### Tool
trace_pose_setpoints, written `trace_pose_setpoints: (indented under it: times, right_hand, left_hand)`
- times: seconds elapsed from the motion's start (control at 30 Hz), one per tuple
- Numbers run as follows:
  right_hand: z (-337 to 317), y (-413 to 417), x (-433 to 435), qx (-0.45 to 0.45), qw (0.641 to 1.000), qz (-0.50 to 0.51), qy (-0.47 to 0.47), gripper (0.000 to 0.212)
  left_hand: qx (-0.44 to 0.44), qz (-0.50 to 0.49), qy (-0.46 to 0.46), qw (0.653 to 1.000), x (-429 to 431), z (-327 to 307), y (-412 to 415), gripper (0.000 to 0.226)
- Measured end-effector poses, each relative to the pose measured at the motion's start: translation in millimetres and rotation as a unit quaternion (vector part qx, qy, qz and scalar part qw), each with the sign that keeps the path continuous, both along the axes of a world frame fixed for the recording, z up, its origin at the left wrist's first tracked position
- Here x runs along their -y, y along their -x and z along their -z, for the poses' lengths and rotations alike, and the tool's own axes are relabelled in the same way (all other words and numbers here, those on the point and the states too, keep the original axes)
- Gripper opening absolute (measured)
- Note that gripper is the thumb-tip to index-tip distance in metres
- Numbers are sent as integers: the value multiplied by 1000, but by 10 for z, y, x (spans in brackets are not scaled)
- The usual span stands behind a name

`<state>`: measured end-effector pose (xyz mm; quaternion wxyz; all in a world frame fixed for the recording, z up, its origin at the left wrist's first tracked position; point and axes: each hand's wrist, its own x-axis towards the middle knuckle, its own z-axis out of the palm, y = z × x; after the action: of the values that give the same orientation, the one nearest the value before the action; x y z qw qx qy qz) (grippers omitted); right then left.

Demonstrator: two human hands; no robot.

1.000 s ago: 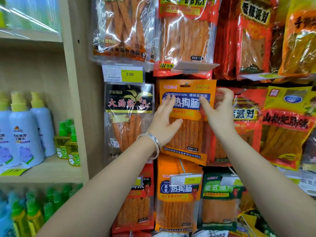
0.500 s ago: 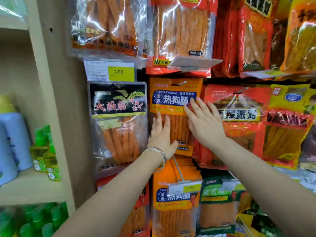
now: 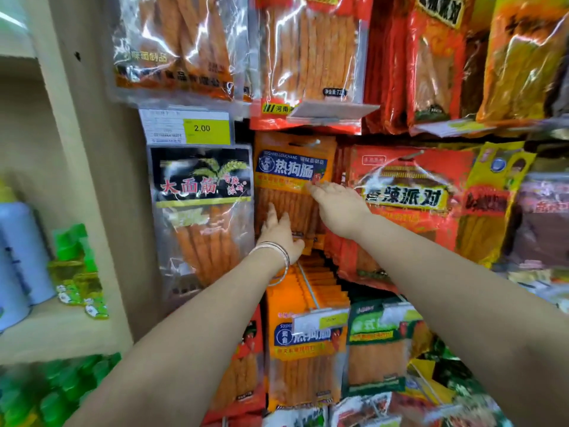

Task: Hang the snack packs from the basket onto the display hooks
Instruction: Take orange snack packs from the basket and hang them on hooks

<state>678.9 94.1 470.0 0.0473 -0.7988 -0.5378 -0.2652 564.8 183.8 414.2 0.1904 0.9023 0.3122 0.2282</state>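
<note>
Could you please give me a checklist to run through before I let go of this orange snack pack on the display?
1. Orange snack pack hangs upright in its column: ok.
2. Hang hole fully seated on its hook: cannot tell, the top is blurred.
3. Left hand lies flat on the pack's lower part, free to lift off: ok.
4. Right hand at the pack's right edge, pinching or only touching: cannot tell.
5. Labels of the black-labelled pack and red pack beside it are uncovered: ok.
6. Basket within reach: cannot tell, not in view.
</note>
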Motion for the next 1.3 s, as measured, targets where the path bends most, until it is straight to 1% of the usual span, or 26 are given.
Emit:
trace_pose_setpoints:
  times: [0.1, 0.17, 0.2, 0.27, 0.33, 0.37, 0.43, 0.47, 0.5, 0.57, 0.6, 0.63, 0.67, 0.7, 0.73, 0.8, 0.87, 0.93, 0.97, 1.0, 1.07, 1.1, 1.13, 1.2, 1.23, 1.3]
  right_hand:
    - [74, 207, 306, -79, 991, -81, -75, 56]
    - [217, 355, 546, -141, 976, -108, -129, 48]
    - [308, 446, 674, -202, 960, -116, -153, 42]
    - [579, 665, 952, -342, 911, -133, -187, 27]
    - [954, 922, 1212, -420, 872, -141, -210, 17]
    - [1163, 1056, 1332, -449, 857, -139, -210, 16]
    - [1637, 1349, 1552, -508, 833, -132, -176, 18]
    - [1895, 1507, 1654, -533, 824, -127, -145, 18]
    - [2161, 1665, 1746, -556, 815, -118, -114, 16]
    - [2689, 2015, 1918, -602, 792, -91, -57, 17]
    - [2945, 2201, 1993, -621, 779, -77, -29, 18]
    - [3184, 2381, 2058, -634, 771, -64, 2, 19]
    - [3408, 2560, 2115, -640, 766, -50, 39, 19]
    - [3624, 2742, 2169, -643, 761, -40, 80, 19]
    - [3823, 2919, 2215, -645, 754, -30, 121, 19]
    - [4177, 3257, 2289, -649, 734, -3, 199, 17]
    - [4470, 3591, 2358, -653, 707, 29, 272, 15]
    - [4670, 3914, 2412, -647, 675, 45, 352, 14]
    - [4733, 4067, 2419, -639, 661, 45, 390, 16]
    - [4773, 4215, 2401, -630, 650, 41, 422, 21]
    - [4817, 4520, 2295, -604, 643, 13, 471, 27]
    - [4812, 4671, 2206, -594, 642, -5, 484, 26]
    - [4793, 4818, 2094, -595, 640, -17, 486, 23]
    - [4744, 5111, 1827, -616, 631, -33, 470, 9]
    - [4713, 5255, 1678, -630, 629, -35, 454, 6]
    - [4660, 5515, 1368, -655, 623, -34, 426, 8]
  left_hand:
    - [41, 63, 4, 997, 260, 62, 193, 71]
    - [83, 95, -3, 992, 496, 145, 425, 63]
    - [106, 100, -4, 989, 634, 205, 576, 57]
    - [141, 99, 15, 985, 913, 450, 937, 43]
    - [144, 87, 50, 984, 1185, 837, 1361, 32]
    - [138, 77, 83, 984, 1313, 1057, 1571, 29]
    - [113, 26, 190, 975, 1562, 1565, 2043, 27]
    - [106, -7, 263, 959, 1693, 1838, 2275, 26]
    - [106, -38, 348, 931, 1816, 2109, 2527, 25]
    - [64, -127, 401, 905, 2064, 2650, 3074, 20]
    - [33, -168, 418, 892, 2205, 2883, 3345, 26]
    - [4, -189, 441, 878, 2358, 3116, 3607, 26]
    - [-7, -227, 491, 841, 2528, 3313, 3851, 20]
    - [-20, -271, 503, 821, 2703, 3496, 4092, 12]
    - [-28, -306, 514, 801, 2873, 3648, 4349, 11]
    - [-66, -345, 513, 783, 3150, 3935, 4791, 12]
    - [-84, -372, 539, 751, 3356, 4072, 5170, 19]
    - [-110, -365, 543, 748, 3389, 4138, 5528, 29]
    - [-121, -366, 540, 748, 3345, 4171, 5706, 27]
    - [-123, -369, 550, 739, 3261, 4177, 5867, 25]
    - [-139, -373, 551, 734, 3002, 4170, 6172, 23]
    - [-144, -366, 550, 737, 2855, 4162, 6302, 23]
    - [-144, -363, 556, 734, 2694, 4146, 6403, 23]
    - [-139, -353, 560, 737, 2369, 4094, 6573, 23]
    - [-133, -347, 556, 743, 2215, 4090, 6652, 23]
    - [-114, -336, 553, 754, 1910, 4054, 6780, 22]
